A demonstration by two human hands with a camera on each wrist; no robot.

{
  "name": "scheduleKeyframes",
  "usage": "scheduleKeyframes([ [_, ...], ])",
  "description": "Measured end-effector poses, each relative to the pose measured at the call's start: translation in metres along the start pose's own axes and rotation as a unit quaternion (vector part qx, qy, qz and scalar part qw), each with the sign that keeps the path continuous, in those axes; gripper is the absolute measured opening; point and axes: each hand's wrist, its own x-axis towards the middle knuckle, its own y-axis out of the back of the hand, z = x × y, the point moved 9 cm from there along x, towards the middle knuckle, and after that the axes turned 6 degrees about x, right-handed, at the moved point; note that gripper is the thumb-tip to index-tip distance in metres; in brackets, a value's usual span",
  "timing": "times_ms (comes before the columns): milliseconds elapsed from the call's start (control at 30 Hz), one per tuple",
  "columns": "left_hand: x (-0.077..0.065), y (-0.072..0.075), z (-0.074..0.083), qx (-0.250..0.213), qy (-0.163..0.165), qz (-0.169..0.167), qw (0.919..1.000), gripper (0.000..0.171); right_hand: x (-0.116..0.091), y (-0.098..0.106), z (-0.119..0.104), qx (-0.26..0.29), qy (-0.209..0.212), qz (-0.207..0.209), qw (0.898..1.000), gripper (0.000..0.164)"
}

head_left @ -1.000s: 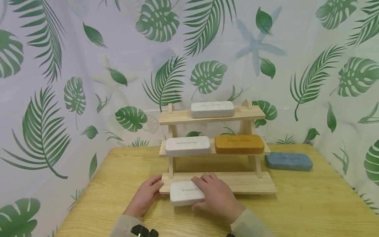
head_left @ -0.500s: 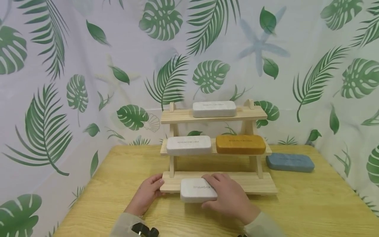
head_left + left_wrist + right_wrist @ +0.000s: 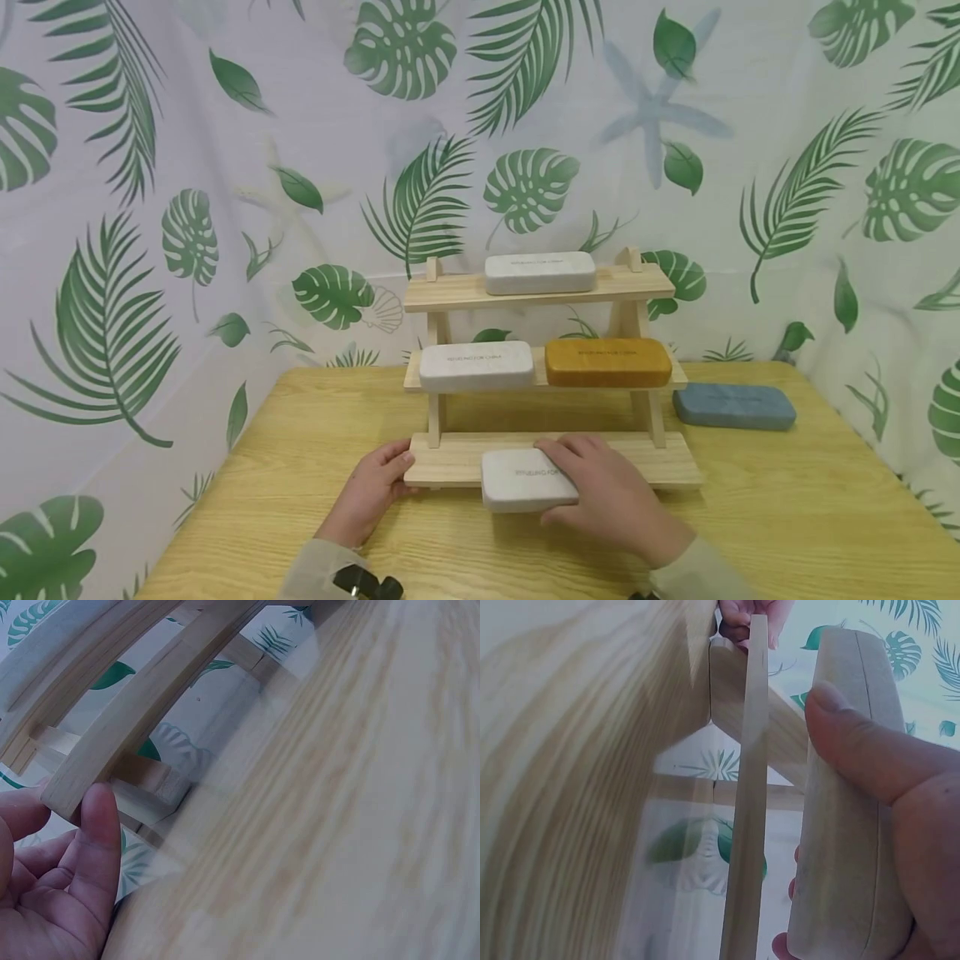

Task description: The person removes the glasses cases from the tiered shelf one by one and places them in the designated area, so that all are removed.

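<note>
My right hand (image 3: 611, 496) grips a white glasses case (image 3: 525, 481) by its right end, over the front of the bottom board of a three-tier wooden stand (image 3: 645, 462). In the right wrist view the thumb lies along one face of the case (image 3: 840, 825), fingertips show on the other side, and a gap separates it from the board's edge. My left hand (image 3: 369, 492) pinches the left end of that bottom board, thumb and fingers on opposite sides in the left wrist view. A second white case (image 3: 476, 367) and a mustard-yellow case (image 3: 607, 363) sit on the middle tier.
Another white case (image 3: 540, 273) lies on the top tier. Right of the stand, a blue case (image 3: 735, 406) rests on the wooden table (image 3: 787, 517). Behind and beside the table hangs a leaf-patterned cloth (image 3: 300, 125).
My right hand has carried the white glasses case rightward along the front of the bottom board, from near its left end towards the middle. My left hand stays at the board's end.
</note>
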Motion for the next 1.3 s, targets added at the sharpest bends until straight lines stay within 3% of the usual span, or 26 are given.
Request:
scheduleKeyframes([
  [233, -0.001, 0.0, 0.0, -0.008, -0.003, 0.003, 1.0, 0.049, -0.006, 0.002, 0.009, -0.012, 0.008, 0.005, 1.0, 0.089],
  [633, 0.001, 0.004, 0.001, -0.002, -0.008, -0.006, 0.9999, 0.052, -0.018, 0.031, 0.04, -0.014, -0.034, 0.018, 0.999, 0.088],
  [867, 0.001, 0.002, -0.001, -0.015, -0.004, -0.015, 0.9998, 0.052, -0.033, 0.045, 0.071, -0.009, -0.055, 0.02, 0.998, 0.091],
  [1300, 0.0, 0.001, -0.001, -0.02, -0.006, -0.024, 0.9995, 0.052, -0.063, 0.075, 0.136, -0.028, -0.055, 0.026, 0.998, 0.095],
])
